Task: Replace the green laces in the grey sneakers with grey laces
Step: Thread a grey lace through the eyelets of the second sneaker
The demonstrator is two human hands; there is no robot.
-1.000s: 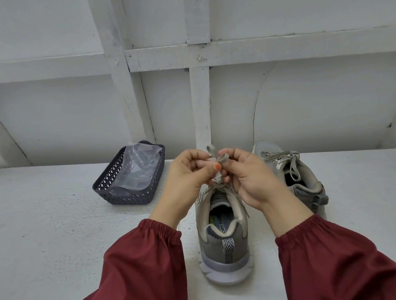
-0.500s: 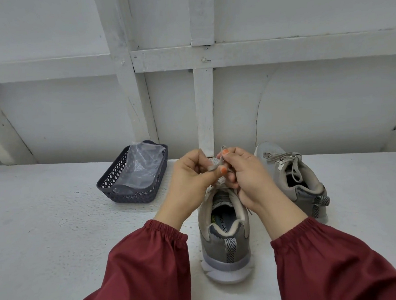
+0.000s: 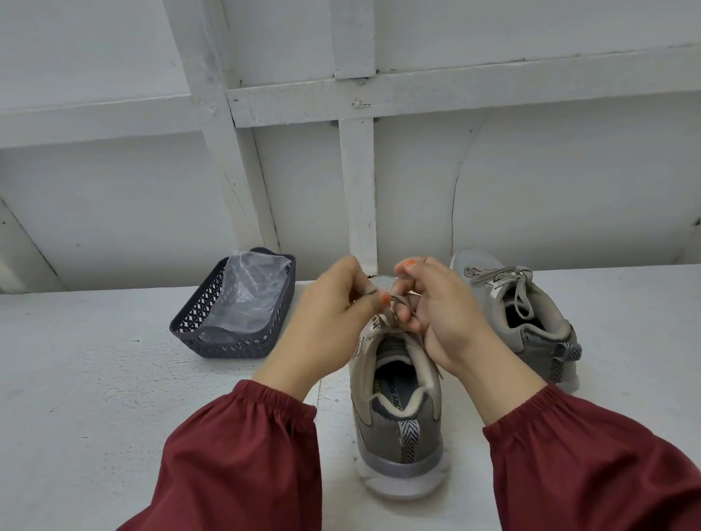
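A grey sneaker (image 3: 399, 426) stands heel toward me in the middle of the white surface. Over its tongue, my left hand (image 3: 335, 319) and my right hand (image 3: 437, 309) each pinch a part of its grey lace (image 3: 400, 303), fingers curled. The hands sit a little apart with the lace running between them. A second grey sneaker (image 3: 520, 316) stands to the right, its grey lace tied in a bow (image 3: 510, 280). No green lace is in view.
A dark plastic basket (image 3: 205, 340) with a clear plastic bag (image 3: 248, 296) inside sits at the left back. A white panelled wall with wooden battens rises right behind the sneakers. Red sleeves cover both forearms.
My hands, pressed together over the tongue before, have drawn slightly apart, pulling the grey lace between them. The view has shifted a little.
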